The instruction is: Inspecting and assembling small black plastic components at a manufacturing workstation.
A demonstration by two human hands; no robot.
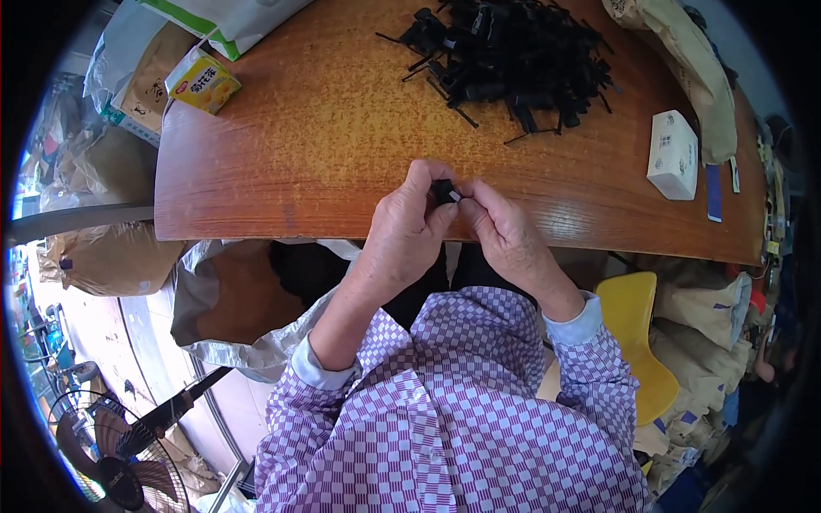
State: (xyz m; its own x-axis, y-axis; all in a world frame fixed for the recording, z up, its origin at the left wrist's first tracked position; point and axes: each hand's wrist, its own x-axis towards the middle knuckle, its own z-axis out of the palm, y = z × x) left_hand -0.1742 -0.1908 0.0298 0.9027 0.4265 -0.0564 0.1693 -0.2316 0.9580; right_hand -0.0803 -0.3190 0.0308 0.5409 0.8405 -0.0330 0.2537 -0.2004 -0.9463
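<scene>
a wooden counter (pixel 299 137) carries a heap of black parts (pixel 522 73) toward its far side, perhaps leaving working room nearby. above the near edge, the left hand (pixel 402 220) and right hand (pixel 510 233) pinch a small black piece (pixel 442 191) narrowly between them, probably to steady it for close handling.

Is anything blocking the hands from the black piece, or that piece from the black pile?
Nothing visible. The left hand grips the black piece, the right hand is right at it, and only tabletop shows between the hands and the pile.
</scene>
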